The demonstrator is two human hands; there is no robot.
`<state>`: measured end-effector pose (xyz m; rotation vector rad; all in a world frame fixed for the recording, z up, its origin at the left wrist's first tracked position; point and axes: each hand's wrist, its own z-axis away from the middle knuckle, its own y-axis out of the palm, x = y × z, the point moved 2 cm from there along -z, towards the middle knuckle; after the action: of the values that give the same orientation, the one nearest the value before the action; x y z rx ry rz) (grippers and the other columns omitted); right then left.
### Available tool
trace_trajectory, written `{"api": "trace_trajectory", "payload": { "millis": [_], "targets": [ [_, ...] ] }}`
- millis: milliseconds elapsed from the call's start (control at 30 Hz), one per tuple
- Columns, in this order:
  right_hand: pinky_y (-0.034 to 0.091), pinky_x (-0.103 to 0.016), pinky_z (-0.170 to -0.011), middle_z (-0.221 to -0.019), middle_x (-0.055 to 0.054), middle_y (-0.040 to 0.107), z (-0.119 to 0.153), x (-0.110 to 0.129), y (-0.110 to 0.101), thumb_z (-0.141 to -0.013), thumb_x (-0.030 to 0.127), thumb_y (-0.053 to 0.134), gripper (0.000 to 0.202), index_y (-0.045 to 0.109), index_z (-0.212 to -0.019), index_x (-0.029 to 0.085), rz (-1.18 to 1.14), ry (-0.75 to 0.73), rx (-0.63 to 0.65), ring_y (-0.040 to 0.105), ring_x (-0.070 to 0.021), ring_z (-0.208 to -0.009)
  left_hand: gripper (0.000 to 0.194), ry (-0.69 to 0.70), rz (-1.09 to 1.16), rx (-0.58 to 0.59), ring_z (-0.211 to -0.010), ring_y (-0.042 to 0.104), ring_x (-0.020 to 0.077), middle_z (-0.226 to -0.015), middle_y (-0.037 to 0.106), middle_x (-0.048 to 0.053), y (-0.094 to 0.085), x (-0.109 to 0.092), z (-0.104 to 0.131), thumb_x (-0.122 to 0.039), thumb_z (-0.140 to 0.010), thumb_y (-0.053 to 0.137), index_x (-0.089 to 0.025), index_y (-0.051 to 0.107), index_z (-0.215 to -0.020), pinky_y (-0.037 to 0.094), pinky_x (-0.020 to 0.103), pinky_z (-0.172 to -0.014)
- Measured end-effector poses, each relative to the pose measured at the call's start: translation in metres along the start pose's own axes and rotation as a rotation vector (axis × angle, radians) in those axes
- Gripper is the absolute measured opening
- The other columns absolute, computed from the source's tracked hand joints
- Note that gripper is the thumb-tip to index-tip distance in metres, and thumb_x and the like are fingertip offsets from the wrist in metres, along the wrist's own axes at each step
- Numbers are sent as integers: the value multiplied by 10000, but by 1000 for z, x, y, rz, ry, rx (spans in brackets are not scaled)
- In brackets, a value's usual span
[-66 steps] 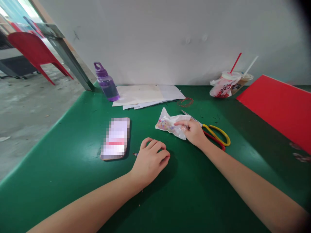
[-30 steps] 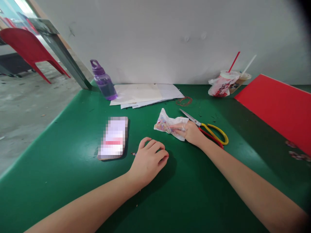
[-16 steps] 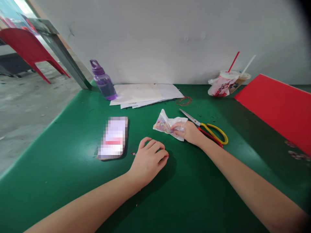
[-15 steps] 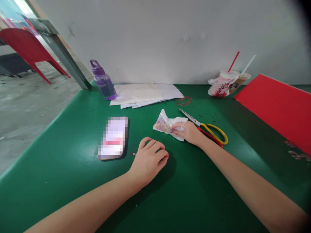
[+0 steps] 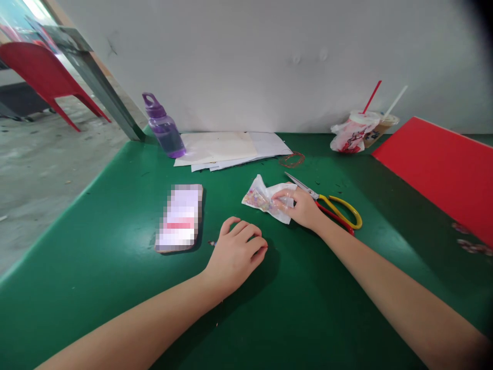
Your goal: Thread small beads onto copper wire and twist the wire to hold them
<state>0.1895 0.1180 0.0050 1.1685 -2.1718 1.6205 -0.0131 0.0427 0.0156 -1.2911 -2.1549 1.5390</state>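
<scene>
My right hand (image 5: pixel 298 205) is at the mouth of a small clear plastic bag of beads (image 5: pixel 257 198), its fingers curled together at the bag's open end; whether they pinch a bead I cannot make out. Many-coloured beads fill the bag's left end. Lower and to the left, my left hand (image 5: pixel 239 252) rests on the green table (image 5: pixel 308 303), palm down, with thumb and fingers bent and drawn together. Whatever it may hold is hidden. A short piece with tiny beads (image 5: pixel 211 243) shows beside that hand's left edge. Scissors (image 5: pixel 327 203) with yellow and red handles lie beyond my right wrist.
A phone (image 5: pixel 180 218) lies left of my left hand. Along the wall are a purple water bottle (image 5: pixel 166 131), paper sheets (image 5: pixel 227 146), a coil of thin reddish cord (image 5: pixel 292 160) and two drink cups with straws (image 5: pixel 354 133). A red board (image 5: pixel 439 159) occupies the right side.
My right fingers have drawn back and up slightly from the beads, toward the bag's open end. My left hand stays in place.
</scene>
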Motion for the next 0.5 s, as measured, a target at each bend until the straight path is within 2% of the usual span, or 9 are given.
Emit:
{"api": "trace_trajectory", "payload": {
  "millis": [167, 233, 333, 500],
  "targets": [
    [489, -289, -661, -953, -52, 638, -2, -9, -8, -777, 415, 575, 259, 692, -864, 201, -33, 97, -31, 607, -174, -796, 183, 3, -11, 10, -811, 569, 148, -831, 637, -2, -1, -1, 0, -204, -851, 494, -225, 651, -761, 310, 427, -944],
    [489, -279, -605, -907, -48, 644, -2, -11, -13, -777, 423, 570, 276, 696, -860, 193, -47, 124, -16, 610, -160, -727, 185, 3, -13, 9, -809, 569, 151, -832, 637, 2, -1, -1, 0, -205, -851, 494, -225, 653, -760, 308, 432, -947],
    [496, -297, -643, -847, -30, 661, -1, -11, -22, -746, 365, 607, 199, 701, -803, 200, -42, 132, 9, 617, -162, -710, 188, 2, -15, 12, -813, 568, 152, -833, 637, 2, 0, -1, 1, -203, -854, 490, -225, 654, -764, 302, 434, -953],
    [520, -299, -740, -966, -35, 676, 1, -8, -36, -710, 292, 632, 109, 691, -730, 203, -47, 130, 21, 630, -216, -926, 187, 2, -19, 10, -817, 569, 150, -833, 635, -1, 0, -2, 1, -200, -854, 489, -224, 653, -768, 296, 428, -956]
  ]
}}
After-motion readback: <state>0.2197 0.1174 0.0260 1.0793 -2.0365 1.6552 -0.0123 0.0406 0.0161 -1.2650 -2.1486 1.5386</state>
